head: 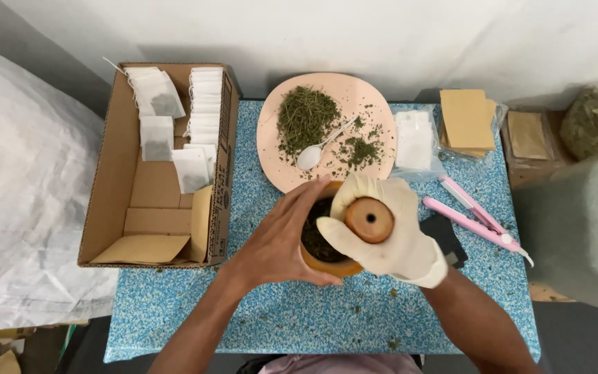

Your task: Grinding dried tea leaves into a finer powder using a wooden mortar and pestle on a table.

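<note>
Herbs fill my mortar [316,242] mid-frame, gloved right hand [389,235] gripping pestle [369,219], bare left hand [278,242] cupping its rim; several filled sachets [174,131] boxed upper left, plate's herbs [306,114] remain.

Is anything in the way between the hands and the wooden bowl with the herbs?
No, nothing visible is in the way. The bare left hand already cups the side of the wooden mortar, and the gloved right hand grips the wooden pestle standing in it, over the dark herbs.

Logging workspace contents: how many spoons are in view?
1: a white spoon lies on the pink plate beside the dried herbs. Others could be hidden inside the cardboard box.
</note>
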